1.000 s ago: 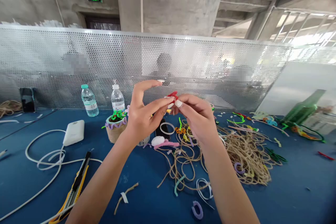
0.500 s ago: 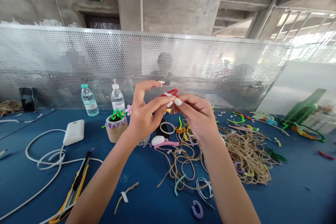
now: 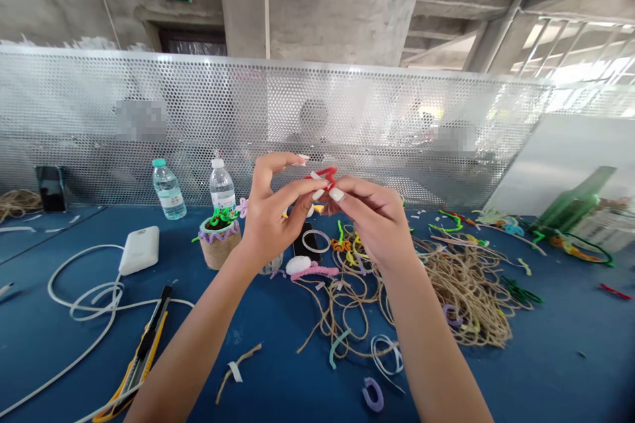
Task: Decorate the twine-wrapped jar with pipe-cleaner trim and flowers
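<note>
Above the table a bent red pipe cleaner (image 3: 327,174) is held between my two hands. My left hand (image 3: 278,208) pinches it with thumb and index fingertip, while its other fingers arch up and apart. The thumb and fingers of my right hand (image 3: 380,218) are closed on its right side, close to the left fingertips. Below them lie a white hoop (image 3: 316,242), a black phone (image 3: 308,246) and a pink fuzzy strip (image 3: 317,271) with a white oval pad (image 3: 297,266).
Twine (image 3: 466,291) is heaped on the blue table (image 3: 278,370) at right. A twine-wrapped pot (image 3: 219,248), two water bottles (image 3: 169,192), a power bank (image 3: 139,250) and a yellow cutter (image 3: 146,350) are at left. A perforated metal screen (image 3: 198,119) rises behind.
The thumbs have parted slightly, and more of the red pipe cleaner shows between the fingertips. Both hands remain in nearly the same place.
</note>
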Tool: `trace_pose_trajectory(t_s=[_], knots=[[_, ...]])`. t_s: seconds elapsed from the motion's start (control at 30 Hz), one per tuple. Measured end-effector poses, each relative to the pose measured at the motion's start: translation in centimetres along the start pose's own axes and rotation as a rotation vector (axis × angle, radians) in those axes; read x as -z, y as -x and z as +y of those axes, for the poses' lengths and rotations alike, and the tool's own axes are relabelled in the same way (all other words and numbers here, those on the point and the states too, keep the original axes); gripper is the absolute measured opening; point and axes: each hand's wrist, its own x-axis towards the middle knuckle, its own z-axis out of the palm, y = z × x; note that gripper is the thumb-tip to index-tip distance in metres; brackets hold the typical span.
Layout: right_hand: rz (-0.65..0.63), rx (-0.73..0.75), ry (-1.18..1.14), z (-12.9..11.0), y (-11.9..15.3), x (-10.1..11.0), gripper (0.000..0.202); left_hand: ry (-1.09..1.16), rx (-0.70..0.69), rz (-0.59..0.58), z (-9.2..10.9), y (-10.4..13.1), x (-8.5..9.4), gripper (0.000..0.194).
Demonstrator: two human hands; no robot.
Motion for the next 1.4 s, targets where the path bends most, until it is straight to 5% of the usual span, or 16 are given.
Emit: trace_pose_trajectory(t_s=[1.4], knots=[[0.112,-0.038,-0.036,0.42,-0.10,-0.53,0.012,0.013,0.027,-0.020,0.02,0.45,-0.54,0.019]])
